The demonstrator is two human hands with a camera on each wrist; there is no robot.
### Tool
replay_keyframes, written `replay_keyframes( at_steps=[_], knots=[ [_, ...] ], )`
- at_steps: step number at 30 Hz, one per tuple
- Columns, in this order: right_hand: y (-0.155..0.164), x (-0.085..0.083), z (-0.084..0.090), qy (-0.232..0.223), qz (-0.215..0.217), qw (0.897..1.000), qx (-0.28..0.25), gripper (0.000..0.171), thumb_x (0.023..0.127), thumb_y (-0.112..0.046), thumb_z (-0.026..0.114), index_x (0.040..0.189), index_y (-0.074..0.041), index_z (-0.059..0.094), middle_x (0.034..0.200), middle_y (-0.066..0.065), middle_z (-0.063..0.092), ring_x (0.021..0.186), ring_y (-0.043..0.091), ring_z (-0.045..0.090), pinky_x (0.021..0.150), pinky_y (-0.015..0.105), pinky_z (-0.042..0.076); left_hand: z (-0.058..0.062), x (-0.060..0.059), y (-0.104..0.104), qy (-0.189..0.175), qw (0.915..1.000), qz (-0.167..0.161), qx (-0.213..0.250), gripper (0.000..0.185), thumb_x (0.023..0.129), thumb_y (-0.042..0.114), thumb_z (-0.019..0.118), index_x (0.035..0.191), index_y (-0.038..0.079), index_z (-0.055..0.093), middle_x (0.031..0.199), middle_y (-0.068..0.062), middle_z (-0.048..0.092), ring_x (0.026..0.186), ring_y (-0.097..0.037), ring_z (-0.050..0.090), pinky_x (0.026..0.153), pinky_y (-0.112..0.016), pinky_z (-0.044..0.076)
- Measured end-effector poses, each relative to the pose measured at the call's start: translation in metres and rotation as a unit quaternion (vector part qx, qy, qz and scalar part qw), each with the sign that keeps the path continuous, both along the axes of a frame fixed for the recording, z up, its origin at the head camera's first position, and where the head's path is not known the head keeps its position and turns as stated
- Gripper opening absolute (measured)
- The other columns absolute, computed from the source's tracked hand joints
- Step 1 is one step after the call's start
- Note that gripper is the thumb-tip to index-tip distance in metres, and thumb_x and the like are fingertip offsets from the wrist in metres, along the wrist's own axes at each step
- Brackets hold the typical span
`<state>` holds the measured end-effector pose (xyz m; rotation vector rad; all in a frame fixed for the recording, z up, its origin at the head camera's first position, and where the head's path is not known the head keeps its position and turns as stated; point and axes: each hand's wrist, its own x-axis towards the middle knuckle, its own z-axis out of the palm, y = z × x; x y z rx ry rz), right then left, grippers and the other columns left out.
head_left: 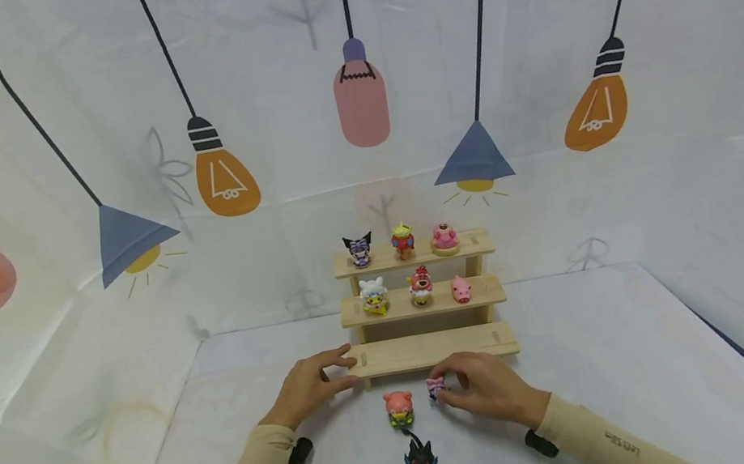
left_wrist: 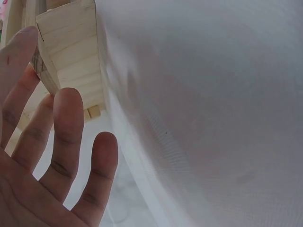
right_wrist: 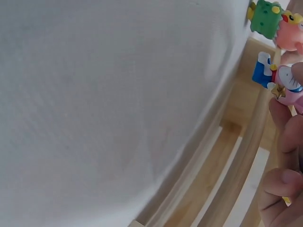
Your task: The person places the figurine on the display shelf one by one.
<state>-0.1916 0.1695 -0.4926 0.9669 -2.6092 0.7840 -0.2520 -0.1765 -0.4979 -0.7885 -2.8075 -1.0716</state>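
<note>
Between the thumb and fingers of my right hand (head_left: 490, 389) is a small pink-and-blue figurine (right_wrist: 286, 85) with a white face and a gold star, just in front of the shelf's lowest step. My left hand (head_left: 312, 385) has its fingers spread and touches the left end of the wooden three-step shelf (head_left: 432, 349). In the left wrist view, the fingertips lie by the board's end (left_wrist: 71, 38). A pink figurine with a green lower part (head_left: 399, 408) stands between the hands. Nearer to me stands a black spiky figurine (head_left: 420, 458).
The top step carries a black-eared figurine (head_left: 360, 252), a green-topped one (head_left: 403, 241) and a round pink one (head_left: 444, 238). On the middle step are a white-capped figurine (head_left: 374, 295), a red-and-pink one (head_left: 420, 286) and a pink pig (head_left: 461, 289). A white cloth (head_left: 586, 360) covers the table.
</note>
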Motion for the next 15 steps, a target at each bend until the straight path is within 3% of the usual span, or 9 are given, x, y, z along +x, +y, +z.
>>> replay_keyframes(
  at_steps=[15],
  knots=[
    [-0.008, -0.011, 0.010, 0.045, -0.010, 0.999, -0.008, 0.027, 0.086, -0.032, 0.084, 0.110, -0.024, 0.074, 0.100, -0.013, 0.072, 0.073, -0.001, 0.054, 0.064, 0.020, 0.047, -0.002, 0.001, 0.001, -0.001, 1.0000, 0.009, 0.003, 0.033, 0.086, 0.041, 0.080, 0.116, 0.026, 0.077, 0.141, 0.008, 0.061, 0.061, -0.003, 0.056, 0.057, -0.025, 0.048]
  ],
)
